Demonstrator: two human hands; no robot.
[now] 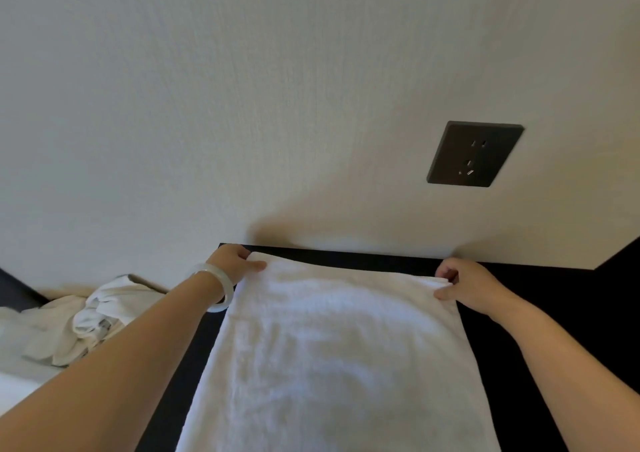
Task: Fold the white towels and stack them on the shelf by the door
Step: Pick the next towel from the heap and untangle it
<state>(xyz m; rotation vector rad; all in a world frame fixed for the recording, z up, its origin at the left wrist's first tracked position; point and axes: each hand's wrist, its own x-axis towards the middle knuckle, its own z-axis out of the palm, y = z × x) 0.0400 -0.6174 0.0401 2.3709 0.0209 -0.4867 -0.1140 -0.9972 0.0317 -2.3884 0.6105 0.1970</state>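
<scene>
so there's a white towel (332, 347) spread flat on a dark surface (540, 330) that butts right up against a pale wall (242, 87), and it runs from the wall end all the way down out of the bottom of the shot. left hand (232, 262) has the far left corner, fingers curled over the edge with the thumb lying flat on top of the cloth, so it's a pinch grip. there's a pale see-through bangle (216, 290) on that wrist. right hand (462, 283) is on the far right corner, fingers curled in tight, pinching what looks like a doubled-over edge between thumb and fingers. both corners sit close to the wall, towel's far edge pulled pretty straight between the two hands. off to the left there's a crumpled heap of white cloth (93, 320) lying on something pale, apart from the towel. dark wall socket (474, 153) up on the wall above the right hand.
</scene>
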